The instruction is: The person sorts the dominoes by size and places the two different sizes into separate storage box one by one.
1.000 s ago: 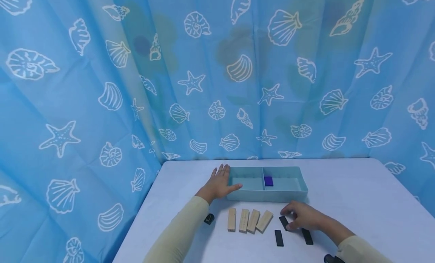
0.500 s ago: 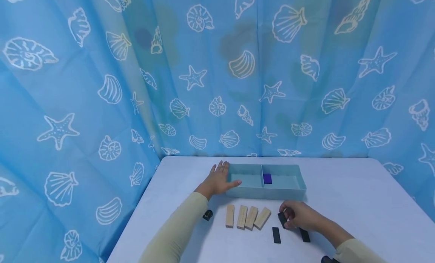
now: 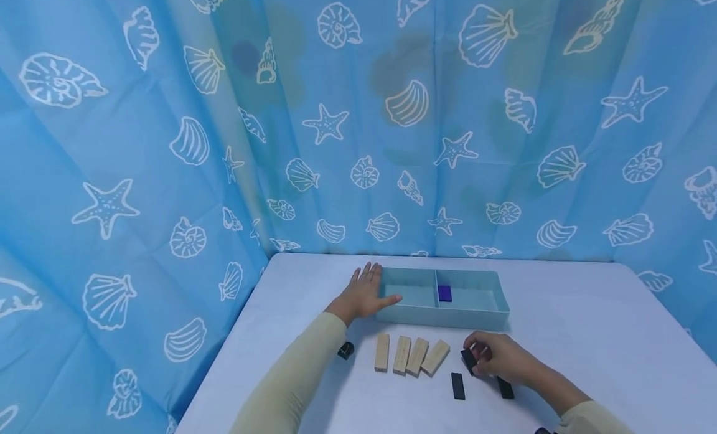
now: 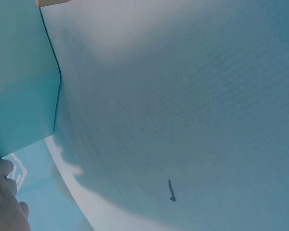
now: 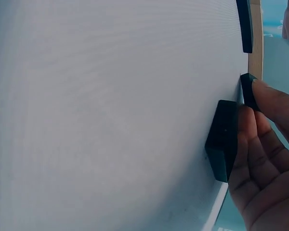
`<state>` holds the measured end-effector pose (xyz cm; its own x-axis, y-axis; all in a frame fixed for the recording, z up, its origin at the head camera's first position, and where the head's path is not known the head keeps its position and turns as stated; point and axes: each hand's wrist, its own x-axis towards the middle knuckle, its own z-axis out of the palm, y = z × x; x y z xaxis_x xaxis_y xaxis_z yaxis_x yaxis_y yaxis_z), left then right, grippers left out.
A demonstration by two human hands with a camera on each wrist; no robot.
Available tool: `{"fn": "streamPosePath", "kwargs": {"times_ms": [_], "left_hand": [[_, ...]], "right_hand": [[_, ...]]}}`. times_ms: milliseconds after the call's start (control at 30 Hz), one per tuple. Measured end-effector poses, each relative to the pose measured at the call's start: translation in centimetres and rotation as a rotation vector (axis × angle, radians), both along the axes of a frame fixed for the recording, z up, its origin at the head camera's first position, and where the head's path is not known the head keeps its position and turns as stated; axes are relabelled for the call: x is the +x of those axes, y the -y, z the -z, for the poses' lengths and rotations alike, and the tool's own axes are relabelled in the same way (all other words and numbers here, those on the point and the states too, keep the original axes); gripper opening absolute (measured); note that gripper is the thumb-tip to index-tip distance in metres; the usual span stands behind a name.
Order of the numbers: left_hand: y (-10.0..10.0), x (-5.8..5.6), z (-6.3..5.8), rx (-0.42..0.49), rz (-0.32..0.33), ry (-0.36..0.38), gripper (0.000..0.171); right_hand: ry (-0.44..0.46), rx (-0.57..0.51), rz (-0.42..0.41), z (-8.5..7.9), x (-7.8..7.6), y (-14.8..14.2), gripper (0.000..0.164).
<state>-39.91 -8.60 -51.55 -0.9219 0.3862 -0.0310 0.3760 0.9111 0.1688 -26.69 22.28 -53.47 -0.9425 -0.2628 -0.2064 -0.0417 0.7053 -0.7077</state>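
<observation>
A pale blue-green box (image 3: 442, 317) with two compartments stands toward the back of the table. My left hand (image 3: 363, 297) rests at its left end, fingers straight along the side and thumb over the front rim. In the left wrist view, the fingers (image 4: 7, 192) show at the box's corner. My right hand (image 3: 501, 356) pinches a small black block (image 3: 468, 361) (image 5: 249, 91) between thumb and fingers, in front of the box's right part. A second black block (image 3: 458, 386) lies to its left, and a third black block (image 3: 506, 387) is partly hidden beneath the hand.
Several light wooden blocks (image 3: 416, 357) lie in a row before the box. A purple square piece (image 3: 445, 293) sits inside the right compartment, beside the divider. Behind the white table (image 3: 571, 322) hangs a blue curtain (image 3: 358, 129) with shell prints.
The right fingers have closed on the black block, which has tipped up a little from where it lay. The left hand stays at the box. The head view has shifted slightly.
</observation>
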Motion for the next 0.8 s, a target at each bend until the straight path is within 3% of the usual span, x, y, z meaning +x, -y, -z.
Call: {"fn": "streamPosePath", "kwargs": {"times_ms": [367, 500, 800], "left_hand": [[0.0, 0.4, 0.0, 0.026, 0.01, -0.006, 0.102], [0.1, 0.5, 0.2, 0.012, 0.014, -0.008, 0.102], [0.0, 0.0, 0.1, -0.008, 0.005, -0.006, 0.103]], "right_hand": [[0.042, -0.092, 0.092, -0.1, -0.4, 0.0, 0.042], [0.038, -0.111, 0.096, -0.5, -0.7, -0.3, 0.045], [0.011, -0.27, 0.089, -2.1, -2.0, -1.1, 0.06]]}}
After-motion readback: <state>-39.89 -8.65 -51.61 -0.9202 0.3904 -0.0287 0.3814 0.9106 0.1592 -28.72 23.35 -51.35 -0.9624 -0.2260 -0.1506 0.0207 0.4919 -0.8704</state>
